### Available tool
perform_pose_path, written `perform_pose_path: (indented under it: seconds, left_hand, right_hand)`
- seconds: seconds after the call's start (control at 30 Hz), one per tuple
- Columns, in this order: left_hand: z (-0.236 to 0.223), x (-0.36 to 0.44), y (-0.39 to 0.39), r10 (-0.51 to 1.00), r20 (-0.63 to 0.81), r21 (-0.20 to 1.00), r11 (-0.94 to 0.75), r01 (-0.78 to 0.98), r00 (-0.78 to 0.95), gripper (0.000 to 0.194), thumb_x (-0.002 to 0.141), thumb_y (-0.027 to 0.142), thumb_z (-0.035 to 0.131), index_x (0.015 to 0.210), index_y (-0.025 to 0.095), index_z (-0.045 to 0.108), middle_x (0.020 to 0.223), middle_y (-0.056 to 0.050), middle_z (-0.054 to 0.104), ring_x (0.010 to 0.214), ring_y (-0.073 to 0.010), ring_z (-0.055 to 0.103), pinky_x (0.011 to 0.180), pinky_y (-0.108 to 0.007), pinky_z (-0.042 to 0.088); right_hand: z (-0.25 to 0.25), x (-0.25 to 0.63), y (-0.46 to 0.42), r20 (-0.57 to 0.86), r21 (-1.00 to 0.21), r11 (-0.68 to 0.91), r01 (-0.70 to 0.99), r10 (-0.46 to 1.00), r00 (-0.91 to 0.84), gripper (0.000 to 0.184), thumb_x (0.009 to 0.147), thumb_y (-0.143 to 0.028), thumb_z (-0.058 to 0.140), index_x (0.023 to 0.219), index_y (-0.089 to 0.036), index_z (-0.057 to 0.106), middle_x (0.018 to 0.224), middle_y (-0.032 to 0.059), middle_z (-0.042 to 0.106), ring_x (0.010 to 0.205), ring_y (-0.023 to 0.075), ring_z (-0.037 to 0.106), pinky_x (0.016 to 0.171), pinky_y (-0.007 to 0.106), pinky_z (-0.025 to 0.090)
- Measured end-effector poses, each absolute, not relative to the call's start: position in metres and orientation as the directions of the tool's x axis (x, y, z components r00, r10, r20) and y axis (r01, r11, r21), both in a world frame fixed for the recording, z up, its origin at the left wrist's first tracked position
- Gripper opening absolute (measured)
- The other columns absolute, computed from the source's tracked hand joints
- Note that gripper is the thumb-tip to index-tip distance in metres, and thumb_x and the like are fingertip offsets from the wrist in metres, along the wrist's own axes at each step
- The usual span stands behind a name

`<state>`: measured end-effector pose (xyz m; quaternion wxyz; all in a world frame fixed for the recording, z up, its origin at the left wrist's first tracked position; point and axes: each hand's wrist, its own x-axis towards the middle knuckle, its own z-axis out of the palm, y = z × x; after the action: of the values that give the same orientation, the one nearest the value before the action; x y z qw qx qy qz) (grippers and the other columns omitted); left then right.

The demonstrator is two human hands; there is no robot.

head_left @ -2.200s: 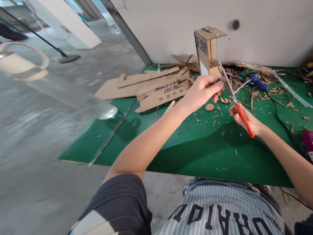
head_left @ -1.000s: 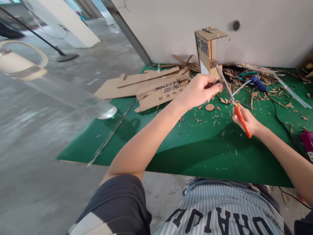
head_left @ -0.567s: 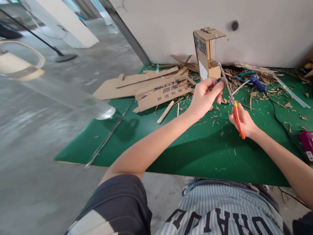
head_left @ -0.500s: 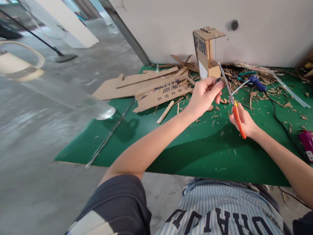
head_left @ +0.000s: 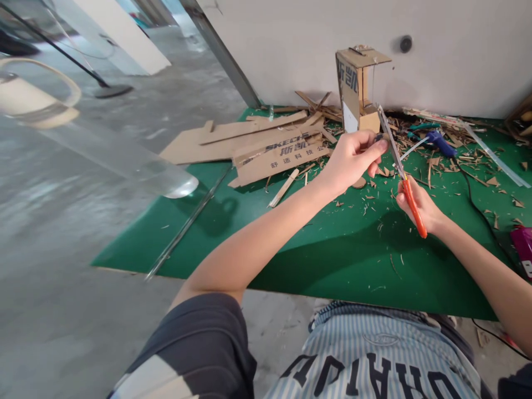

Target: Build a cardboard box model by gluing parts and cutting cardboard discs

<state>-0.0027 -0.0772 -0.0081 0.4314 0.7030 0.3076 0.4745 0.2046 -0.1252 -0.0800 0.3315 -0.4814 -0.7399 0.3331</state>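
My left hand [head_left: 357, 158] pinches a small piece of cardboard [head_left: 382, 137] between thumb and fingers; most of it is hidden. My right hand [head_left: 419, 205] is closed around the orange handles of a pair of scissors [head_left: 411, 202], whose blades point up and away, right against the cardboard piece. Below my left hand, a round cardboard disc [head_left: 359, 182] lies partly covered on the green table [head_left: 316, 260]. Just behind stands an upright cardboard structure [head_left: 349, 91] with a flat top flap and printed characters.
Cut cardboard sheets [head_left: 282, 155] lie at the left back, with a wooden stick [head_left: 284, 188] in front. Cardboard scraps spread along the wall. A blue glue gun [head_left: 441, 145] trails a black cord on the right, near a purple power strip [head_left: 522, 246]. A clear strip [head_left: 189, 224] crosses the left side.
The scissors have tilted slightly between frames while staying against the cardboard piece. My left hand has shifted a little, uncovering the wooden stick and partly covering the disc.
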Motion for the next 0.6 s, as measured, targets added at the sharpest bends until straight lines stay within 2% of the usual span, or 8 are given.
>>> perform_pose_path:
  seconds: [0.13, 0.4, 0.6]
  left_hand:
    - [-0.005, -0.004, -0.077, 0.835, 0.396, 0.896, -0.442, 0.035, 0.383, 0.040, 0.098, 0.039, 0.064, 0.067, 0.020, 0.045, 0.054, 0.005, 0.049, 0.045, -0.0061, 0.048, 0.053, -0.023, 0.048]
    - [0.009, -0.015, -0.078, 0.837, 0.356, 0.857, -0.469, 0.212, 0.416, 0.037, 0.098, 0.032, 0.065, 0.067, 0.020, 0.047, 0.050, 0.005, 0.048, 0.047, -0.0082, 0.052, 0.053, -0.024, 0.048]
    - [0.012, -0.021, -0.075, 0.809, 0.369, 0.828, -0.510, 0.233, 0.458, 0.036, 0.097, 0.038, 0.066, 0.069, 0.020, 0.052, 0.050, 0.004, 0.051, 0.048, -0.0095, 0.054, 0.055, -0.028, 0.052]
  right_hand:
    - [-0.080, 0.207, -0.122, 0.143, -0.824, 0.298, 0.482, 0.932, -0.332, 0.058, 0.084, -0.083, 0.047, 0.089, -0.026, 0.038, 0.075, -0.0021, 0.045, 0.064, 0.0140, 0.037, 0.060, 0.036, 0.035]
    - [-0.084, 0.208, -0.120, 0.142, -0.831, 0.302, 0.466, 0.927, -0.347, 0.052, 0.086, -0.076, 0.051, 0.091, -0.025, 0.040, 0.076, -0.0017, 0.046, 0.065, 0.0142, 0.039, 0.061, 0.035, 0.035]
    - [-0.086, 0.208, -0.119, 0.177, -0.809, 0.334, 0.484, 0.923, -0.342, 0.048, 0.087, -0.072, 0.050, 0.088, -0.026, 0.039, 0.074, -0.0020, 0.048, 0.063, 0.0142, 0.040, 0.061, 0.036, 0.035]
